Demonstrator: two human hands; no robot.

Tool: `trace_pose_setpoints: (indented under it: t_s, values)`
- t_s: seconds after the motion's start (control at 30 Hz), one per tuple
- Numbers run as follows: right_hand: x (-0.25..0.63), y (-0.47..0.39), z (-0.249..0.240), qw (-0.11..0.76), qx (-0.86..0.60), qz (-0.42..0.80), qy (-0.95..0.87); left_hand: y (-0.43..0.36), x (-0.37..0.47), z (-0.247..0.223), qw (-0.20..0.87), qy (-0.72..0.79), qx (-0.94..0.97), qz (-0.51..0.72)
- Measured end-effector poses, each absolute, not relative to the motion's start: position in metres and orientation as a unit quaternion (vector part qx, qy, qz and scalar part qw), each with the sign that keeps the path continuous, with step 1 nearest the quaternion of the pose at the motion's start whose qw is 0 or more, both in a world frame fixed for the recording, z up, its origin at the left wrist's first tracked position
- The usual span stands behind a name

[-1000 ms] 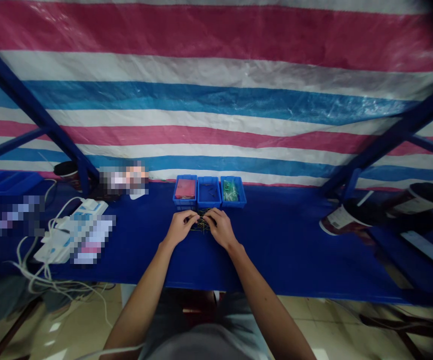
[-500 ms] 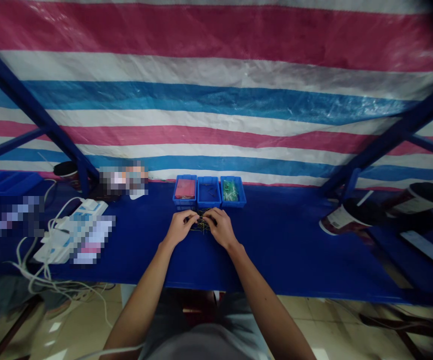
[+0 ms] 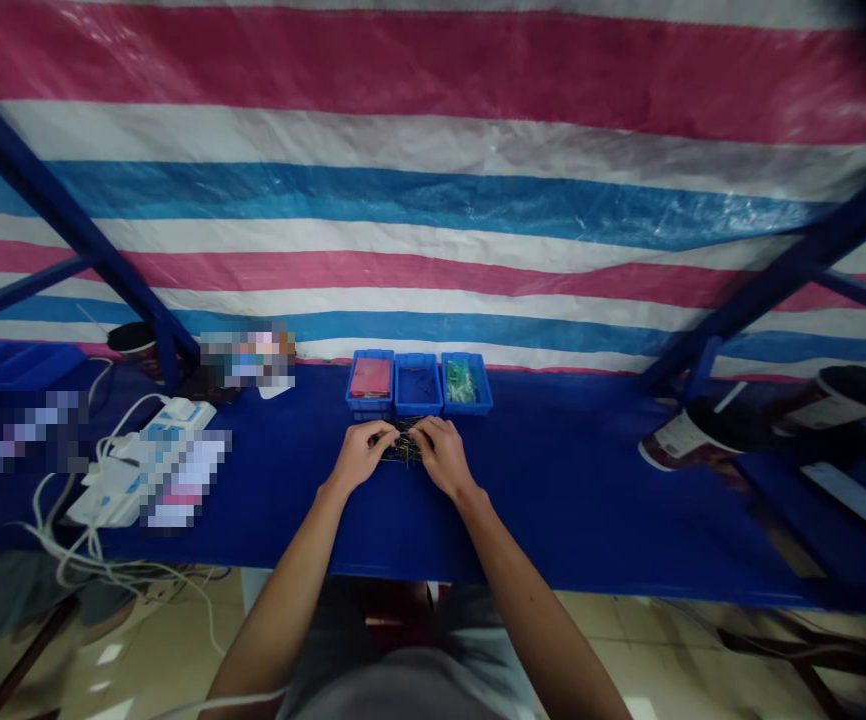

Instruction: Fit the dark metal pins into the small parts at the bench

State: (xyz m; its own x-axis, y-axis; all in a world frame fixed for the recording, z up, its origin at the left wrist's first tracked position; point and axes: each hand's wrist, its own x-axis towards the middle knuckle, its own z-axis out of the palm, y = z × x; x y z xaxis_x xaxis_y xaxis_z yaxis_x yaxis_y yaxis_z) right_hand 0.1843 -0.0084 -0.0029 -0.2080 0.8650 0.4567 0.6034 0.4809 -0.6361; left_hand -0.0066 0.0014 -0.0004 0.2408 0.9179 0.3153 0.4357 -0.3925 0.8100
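Thin pieces (image 3: 407, 452) lie on the blue table (image 3: 568, 490) before striped sheeting (image 3: 433, 265), left hand (image 3: 362, 452) and right hand (image 3: 442, 452) over them, grip unclear.

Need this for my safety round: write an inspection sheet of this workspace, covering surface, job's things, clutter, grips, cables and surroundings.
Surface: blue table, items at centre and sides.
Job's things: pile of thin pieces; behind it, left bin with red pieces, middle bin, right bin with green pieces.
Clutter: two cups at right, power strip at left.
Grips: left-hand grip and right-hand grip at the pile, fingers curled; anything held is too small to tell.
Cables: white cables trail over the front edge at left.
Surroundings: striped sheet behind, blue bars either side, tiled floor below.
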Motion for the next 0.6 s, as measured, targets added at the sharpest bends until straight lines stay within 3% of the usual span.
trace_pose_setpoints:
  t_s: [0.6]
  values:
    - [0.1847, -0.0065, -0.0047, 0.390, -0.481, 0.157, -0.769, 0.0015, -0.0066, 0.0010, 0.308, 0.459, 0.728, 0.406]
